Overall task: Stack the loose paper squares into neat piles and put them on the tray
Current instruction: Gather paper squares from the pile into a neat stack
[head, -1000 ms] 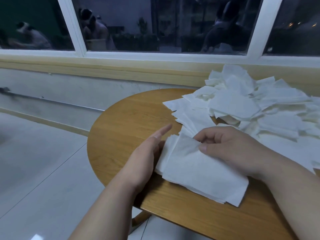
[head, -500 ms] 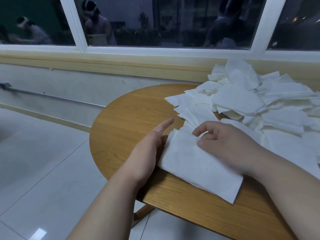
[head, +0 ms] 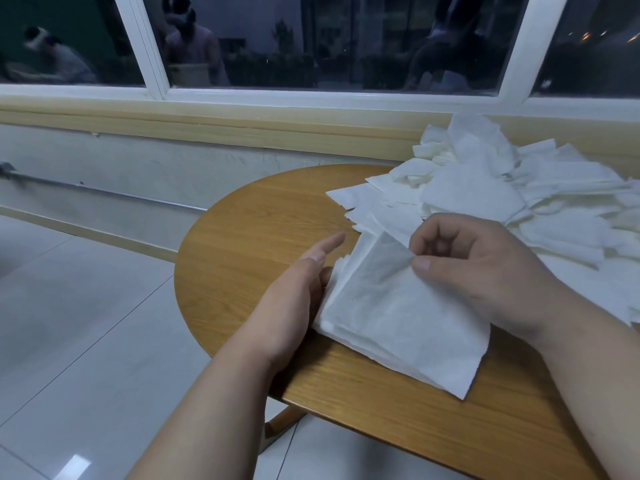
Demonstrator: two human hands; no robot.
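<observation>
A stack of white paper squares (head: 398, 327) lies near the front edge of the round wooden table (head: 249, 230). My left hand (head: 294, 299) lies flat with straight fingers against the stack's left edge. My right hand (head: 478, 265) pinches the far corner of the top sheet between thumb and fingers and holds it slightly raised. A large loose heap of paper squares (head: 502, 195) covers the table's back right. No tray is in view.
A window sill and white window frame (head: 311, 98) run behind the table, with dark glass above. The tiled floor (head: 86, 323) lies to the left and below. The table's left part is bare wood.
My right hand has lifted the far corner of the top sheet off the stack. My left hand stays against the stack's left edge.
</observation>
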